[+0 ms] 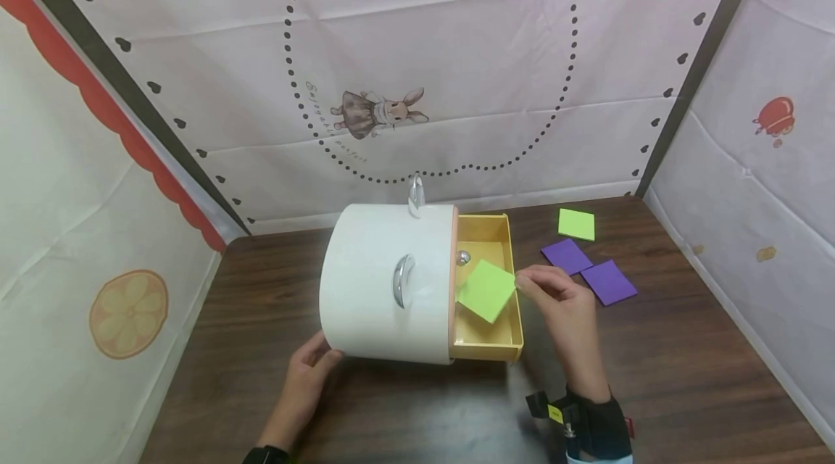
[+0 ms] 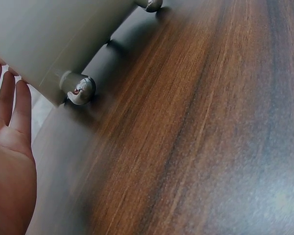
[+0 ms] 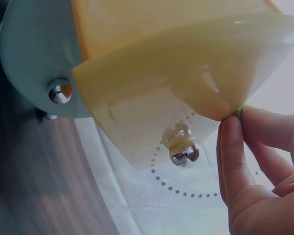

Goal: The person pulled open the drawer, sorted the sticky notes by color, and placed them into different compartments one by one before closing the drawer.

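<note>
A white rounded storage box (image 1: 385, 286) lies in the middle of the table, its yellow drawer (image 1: 485, 351) pulled out to the right. Above the drawer, my right hand (image 1: 564, 312) pinches a light green sticky note pad (image 1: 485, 291) by one corner between thumb and fingers. In the right wrist view the drawer front (image 3: 152, 98) hides most of that pad. My left hand (image 1: 306, 377) touches the near left edge of the box. From the left wrist view, its fingers (image 2: 22, 105) look fairly straight against the box, beside a silver ball foot (image 2: 81, 90).
Right of the drawer lie two purple sticky note pads (image 1: 567, 256), touching or nearly so, and another green pad (image 1: 577, 224) behind them. Silver handles (image 1: 403, 280) stick out of the box. Printed cloth walls (image 1: 443, 130) stand around the brown wooden table (image 1: 404, 406).
</note>
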Motion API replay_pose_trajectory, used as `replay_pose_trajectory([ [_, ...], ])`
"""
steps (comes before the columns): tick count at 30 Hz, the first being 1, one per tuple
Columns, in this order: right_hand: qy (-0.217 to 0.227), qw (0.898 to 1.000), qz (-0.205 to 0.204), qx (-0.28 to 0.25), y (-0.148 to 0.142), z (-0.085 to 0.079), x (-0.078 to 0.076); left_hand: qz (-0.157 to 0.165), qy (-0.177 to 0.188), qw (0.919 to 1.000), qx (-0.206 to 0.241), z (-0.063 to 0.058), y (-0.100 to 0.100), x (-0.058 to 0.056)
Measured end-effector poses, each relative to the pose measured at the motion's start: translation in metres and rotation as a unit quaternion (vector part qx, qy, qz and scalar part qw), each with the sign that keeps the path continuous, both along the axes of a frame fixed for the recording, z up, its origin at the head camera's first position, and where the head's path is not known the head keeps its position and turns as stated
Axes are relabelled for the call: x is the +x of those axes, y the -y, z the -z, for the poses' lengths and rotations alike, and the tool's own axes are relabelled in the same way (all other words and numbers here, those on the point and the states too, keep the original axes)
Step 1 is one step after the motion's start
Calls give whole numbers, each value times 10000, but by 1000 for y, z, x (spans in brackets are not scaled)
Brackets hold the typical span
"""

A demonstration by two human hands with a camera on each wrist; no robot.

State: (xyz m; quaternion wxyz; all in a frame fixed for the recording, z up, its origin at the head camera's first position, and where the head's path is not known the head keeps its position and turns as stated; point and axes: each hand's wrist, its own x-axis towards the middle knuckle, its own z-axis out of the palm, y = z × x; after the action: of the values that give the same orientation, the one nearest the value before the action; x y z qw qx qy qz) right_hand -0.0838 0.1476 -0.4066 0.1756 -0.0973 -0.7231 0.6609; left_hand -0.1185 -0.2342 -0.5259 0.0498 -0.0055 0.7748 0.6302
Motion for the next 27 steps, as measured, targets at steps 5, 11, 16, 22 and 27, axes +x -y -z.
replay_pose_trajectory([
  [5, -185, 9982, 141, 554, 6, -6, 3, -26, 79, 9999, -82, 1, 1, -1],
  [11, -522, 9937, 193, 969, 11, -7, 5, -47, 43, 10000, -13, 2, 2, 0],
  [16, -545, 9938, 177, 950, 11, -4, 3, -67, 95, 9999, -17, 0, 1, 1],
  [22, -715, 9933, 156, 894, 8, -1, 3, 26, 72, 10000, 38, 0, 1, 1],
  [27, -751, 9925, 341, 902, 3, 9, -2, 84, 21, 9999, 58, 0, 1, 0],
])
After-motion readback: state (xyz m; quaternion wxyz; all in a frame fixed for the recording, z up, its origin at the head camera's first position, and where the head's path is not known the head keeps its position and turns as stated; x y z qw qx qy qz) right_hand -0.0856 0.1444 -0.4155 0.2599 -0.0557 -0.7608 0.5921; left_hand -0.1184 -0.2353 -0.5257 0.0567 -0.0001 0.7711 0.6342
